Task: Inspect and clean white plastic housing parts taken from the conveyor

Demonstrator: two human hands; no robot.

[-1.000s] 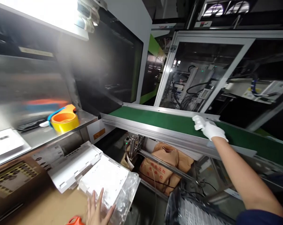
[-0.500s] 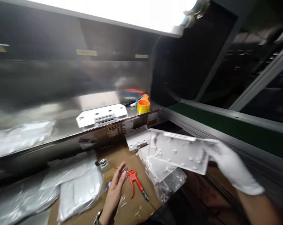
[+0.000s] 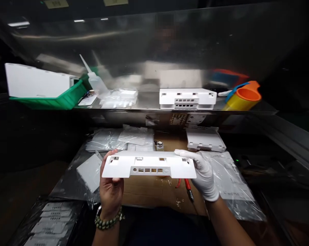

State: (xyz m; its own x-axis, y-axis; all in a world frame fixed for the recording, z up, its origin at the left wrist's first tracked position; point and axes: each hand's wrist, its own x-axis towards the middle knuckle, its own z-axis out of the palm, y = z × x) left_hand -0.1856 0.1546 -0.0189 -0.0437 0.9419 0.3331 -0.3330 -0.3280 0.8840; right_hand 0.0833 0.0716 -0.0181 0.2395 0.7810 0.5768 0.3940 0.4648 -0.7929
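A white plastic housing (image 3: 149, 164) with a row of port openings is held up level over the brown cardboard (image 3: 154, 194). My left hand (image 3: 111, 188), bare with a beaded bracelet, grips its left end, thumb underneath. At the right end my right hand (image 3: 204, 174), in a white glove, is closed round the edge. Partly behind the housing and right hand lies a red-handled air gun (image 3: 187, 186) on the cardboard. Similar white housings (image 3: 187, 98) stand on the metal shelf, and another white part (image 3: 207, 139) lies beyond my right hand.
Bagged white parts (image 3: 227, 174) lie at the right, more bags (image 3: 108, 139) at the back left. On the shelf (image 3: 144, 111) are a green bin (image 3: 67, 99), a squeeze bottle (image 3: 96, 83) and a yellow-orange tape roll (image 3: 243, 99). A tray of parts (image 3: 52, 222) sits lower left.
The view has swung left. The white housing, earlier held by the right hand alone at the right, is now in front of me, turned port side forward, and the left hand has taken hold of it.
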